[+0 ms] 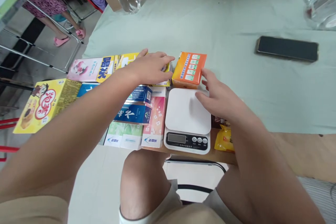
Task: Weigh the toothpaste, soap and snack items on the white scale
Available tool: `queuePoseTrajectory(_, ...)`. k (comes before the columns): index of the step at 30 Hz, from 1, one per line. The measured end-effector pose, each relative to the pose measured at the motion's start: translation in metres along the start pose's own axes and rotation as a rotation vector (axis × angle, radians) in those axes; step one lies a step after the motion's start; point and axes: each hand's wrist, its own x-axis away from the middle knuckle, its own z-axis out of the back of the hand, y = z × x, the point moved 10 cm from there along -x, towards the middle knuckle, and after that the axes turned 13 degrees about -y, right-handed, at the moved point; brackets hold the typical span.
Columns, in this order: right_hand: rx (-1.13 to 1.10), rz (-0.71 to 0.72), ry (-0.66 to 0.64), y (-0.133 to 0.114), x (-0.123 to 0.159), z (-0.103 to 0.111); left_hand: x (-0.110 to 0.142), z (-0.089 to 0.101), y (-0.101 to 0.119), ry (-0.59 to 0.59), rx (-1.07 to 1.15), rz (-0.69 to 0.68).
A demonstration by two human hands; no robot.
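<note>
My left hand (153, 68) lies over the yellow boxes (127, 58), its fingers stretched toward an orange box (189, 68) with white and green labels. My right hand (217, 94) is on the box's other side, thumb and fingers apart. Its fingertips are close to the box's right edge; whether they touch it I cannot tell. Below the orange box sits a white kitchen scale (188, 112), its pan bare and its display dark. Part of the right thumb is above the pan's edge. Blue toothpaste boxes (133, 113) and a pink box (154, 120) lie left of the scale.
A yellow snack box (44, 105) stands at the far left, near a pink-and-white box (86, 69). A yellow packet (224, 139) lies right of the scale. Farther off are a black phone (287, 48) and clear plastic bottles (321, 5). A person in pink slippers (61, 41) stands beyond.
</note>
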Motion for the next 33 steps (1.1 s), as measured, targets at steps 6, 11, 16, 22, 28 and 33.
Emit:
queuePoseTrajectory(6, 0.009, 0.028, 0.013, -0.001, -0.001, -0.002, -0.004, 0.017, 0.011, 0.073, 0.183, -0.088)
queuePoseTrajectory(11, 0.010, 0.044, 0.004, -0.004, -0.001, 0.000, -0.026, 0.029, 0.033, 0.051, 0.264, -0.141)
queuePoseTrajectory(16, 0.041, 0.010, -0.039, -0.007, -0.002, -0.001, -0.031, 0.027, 0.034, -0.015, 0.156, -0.029)
queuePoseTrajectory(22, 0.069, -0.009, -0.060, -0.006, -0.008, -0.005, -0.035, 0.030, 0.016, 0.022, 0.111, 0.028)
queuePoseTrajectory(28, 0.041, 0.100, 0.107, -0.003, 0.020, 0.028, -0.004, 0.070, 0.053, 0.355, 0.130, -0.160)
queuePoseTrajectory(33, 0.020, 0.159, 0.288, 0.005, 0.069, 0.071, 0.047, 0.063, 0.108, 0.380, 0.230, -0.206)
